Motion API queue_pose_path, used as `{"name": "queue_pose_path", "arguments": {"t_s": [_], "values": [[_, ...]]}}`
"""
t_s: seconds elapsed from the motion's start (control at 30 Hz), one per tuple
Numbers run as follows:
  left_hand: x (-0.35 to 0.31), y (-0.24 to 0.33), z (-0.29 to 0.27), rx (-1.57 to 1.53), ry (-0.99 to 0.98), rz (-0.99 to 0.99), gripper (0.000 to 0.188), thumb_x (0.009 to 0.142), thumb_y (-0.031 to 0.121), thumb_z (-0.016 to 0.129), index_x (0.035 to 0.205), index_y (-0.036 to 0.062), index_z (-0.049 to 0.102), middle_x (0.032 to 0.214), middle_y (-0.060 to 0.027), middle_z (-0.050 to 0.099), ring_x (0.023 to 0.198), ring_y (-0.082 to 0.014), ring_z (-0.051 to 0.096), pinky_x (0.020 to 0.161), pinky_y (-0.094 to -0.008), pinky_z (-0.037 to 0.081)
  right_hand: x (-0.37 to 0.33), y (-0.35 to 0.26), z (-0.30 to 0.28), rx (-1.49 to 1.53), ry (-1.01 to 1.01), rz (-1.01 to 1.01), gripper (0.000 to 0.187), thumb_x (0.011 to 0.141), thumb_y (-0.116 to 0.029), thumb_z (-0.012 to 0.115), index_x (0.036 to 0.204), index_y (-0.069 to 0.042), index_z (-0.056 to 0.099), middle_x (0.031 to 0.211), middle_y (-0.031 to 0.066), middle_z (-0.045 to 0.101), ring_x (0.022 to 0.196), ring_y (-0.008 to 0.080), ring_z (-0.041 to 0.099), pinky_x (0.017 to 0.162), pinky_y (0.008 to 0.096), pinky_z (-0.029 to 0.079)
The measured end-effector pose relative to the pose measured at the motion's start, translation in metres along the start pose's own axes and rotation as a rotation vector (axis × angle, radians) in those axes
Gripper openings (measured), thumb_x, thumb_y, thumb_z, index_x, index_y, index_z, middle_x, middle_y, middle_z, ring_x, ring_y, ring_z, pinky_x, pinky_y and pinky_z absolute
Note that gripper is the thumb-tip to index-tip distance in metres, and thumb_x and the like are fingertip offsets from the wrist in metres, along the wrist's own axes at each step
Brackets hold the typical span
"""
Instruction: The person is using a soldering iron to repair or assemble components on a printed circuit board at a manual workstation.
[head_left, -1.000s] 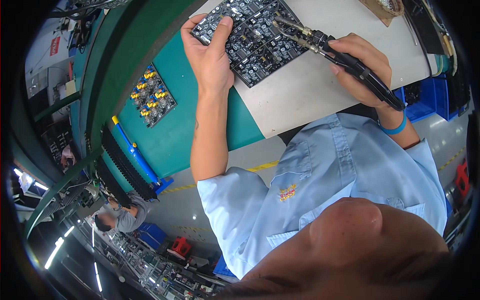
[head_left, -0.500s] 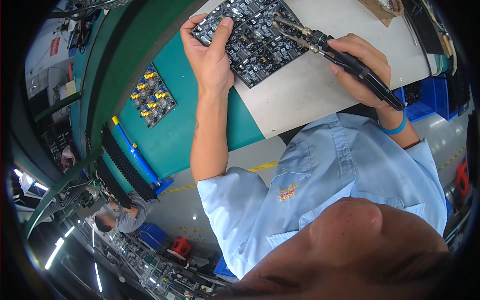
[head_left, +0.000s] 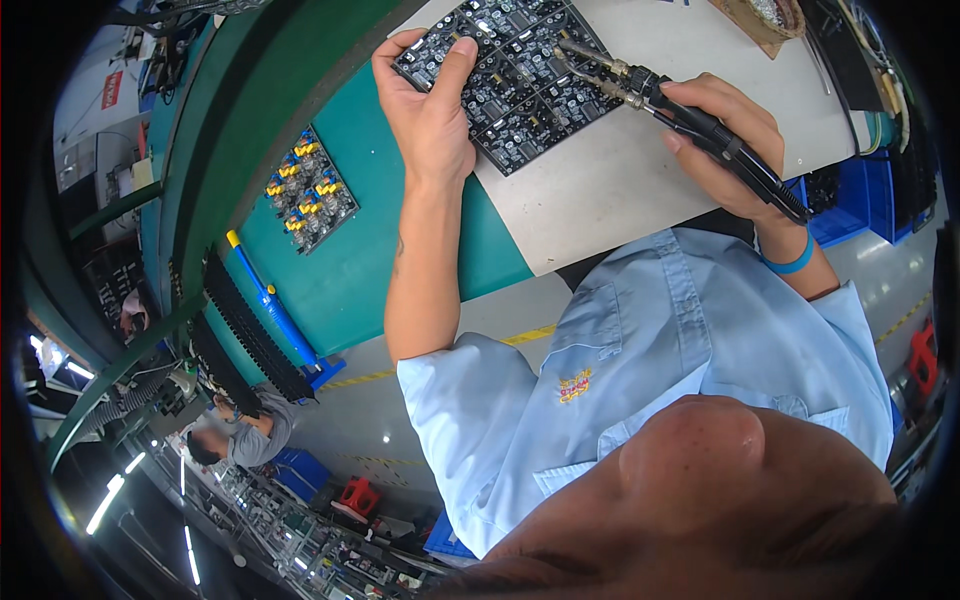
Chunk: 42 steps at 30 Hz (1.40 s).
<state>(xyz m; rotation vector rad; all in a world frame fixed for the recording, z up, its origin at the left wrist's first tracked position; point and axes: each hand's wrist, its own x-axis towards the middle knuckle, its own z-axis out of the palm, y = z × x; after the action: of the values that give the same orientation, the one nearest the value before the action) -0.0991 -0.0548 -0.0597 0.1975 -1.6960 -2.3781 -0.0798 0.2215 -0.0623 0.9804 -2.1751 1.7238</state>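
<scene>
My left hand (head_left: 432, 115) grips the left edge of a black circuit board panel (head_left: 525, 110), its thumb lying on top. Small components cover the panel, which is divided into several like sections. In my right hand (head_left: 735, 120) is a pair of black soldering tweezers (head_left: 722, 145), held like a pen. Their two metal tips are apart and reach over the upper right part of the panel. Whether the tips touch a component I cannot tell. Beneath the panel lies a whitish sheet (head_left: 560, 220) on a green mat (head_left: 480, 240).
Left of my forearm lies another board (head_left: 320, 200) with yellow and blue parts. Beyond it are a blue solder sucker (head_left: 285, 320) and a black slotted rack (head_left: 250, 325). A small round container (head_left: 775, 15) stands far right; blue bins (head_left: 870, 195) sit lower. A person (head_left: 255, 430) works at lower left.
The panel and my left hand have shifted slightly to the right in the picture. The soldering tweezers' tips have moved slightly right and down.
</scene>
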Motion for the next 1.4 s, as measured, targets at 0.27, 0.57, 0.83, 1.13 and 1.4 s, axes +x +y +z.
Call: {"name": "queue_pose_path", "arguments": {"t_s": [0.27, 0.57, 0.83, 1.13, 1.4], "values": [[0.002, -0.001, -0.003, 0.007, 0.028, -0.030, 0.044, 0.088, 0.000, 0.072, 0.121, 0.0066, 0.044, 0.097, -0.0128, 0.067, 0.081, -0.0159, 0.067, 0.072, -0.0273, 0.054, -0.002, -0.016, -0.027, -0.076, -0.013, 0.050, 0.045, 0.076, 0.008, 0.070, 0.120, 0.002, 0.067, 0.098, 0.0124, 0.070, 0.078, 0.0191, 0.063, 0.071, 0.0253, 0.049], [0.003, -0.004, -0.002, 0.020, 0.052, -0.060, 0.044, 0.088, 0.002, 0.073, 0.121, 0.0055, 0.044, 0.098, -0.0133, 0.065, 0.080, -0.0159, 0.066, 0.070, -0.0274, 0.054, -0.030, 0.013, -0.060, -0.329, 0.593, 0.269, 0.047, 0.080, 0.003, 0.074, 0.126, 0.000, 0.063, 0.112, 0.0131, 0.069, 0.091, 0.0206, 0.067, 0.084, 0.0276, 0.052], [0.003, -0.008, 0.000, 0.032, 0.012, -0.075, 0.043, 0.088, 0.002, 0.072, 0.121, 0.0045, 0.044, 0.099, -0.0136, 0.065, 0.080, -0.0157, 0.065, 0.070, -0.0274, 0.054, -0.033, 0.001, -0.051, -0.271, 0.303, 0.093, 0.046, 0.079, 0.005, 0.072, 0.125, 0.001, 0.064, 0.105, 0.0105, 0.070, 0.085, 0.0195, 0.065, 0.079, 0.0270, 0.052], [0.000, -0.006, 0.002, 0.021, 0.007, -0.028, 0.043, 0.089, 0.002, 0.072, 0.121, 0.0049, 0.043, 0.098, -0.0132, 0.065, 0.080, -0.0159, 0.065, 0.071, -0.0275, 0.054, -0.006, -0.015, -0.016, -0.061, -0.015, 0.032, 0.045, 0.071, 0.009, 0.069, 0.116, 0.002, 0.068, 0.093, 0.0101, 0.069, 0.071, 0.0191, 0.058, 0.067, 0.0267, 0.047], [-0.001, -0.006, 0.003, 0.021, 0.008, -0.049, 0.043, 0.089, 0.002, 0.072, 0.121, 0.0058, 0.042, 0.097, -0.0132, 0.065, 0.080, -0.0161, 0.065, 0.072, -0.0277, 0.054, 0.000, -0.012, -0.014, -0.061, -0.021, 0.033, 0.046, 0.071, 0.008, 0.070, 0.116, 0.001, 0.069, 0.089, 0.0097, 0.069, 0.070, 0.0179, 0.057, 0.065, 0.0264, 0.046]]}}
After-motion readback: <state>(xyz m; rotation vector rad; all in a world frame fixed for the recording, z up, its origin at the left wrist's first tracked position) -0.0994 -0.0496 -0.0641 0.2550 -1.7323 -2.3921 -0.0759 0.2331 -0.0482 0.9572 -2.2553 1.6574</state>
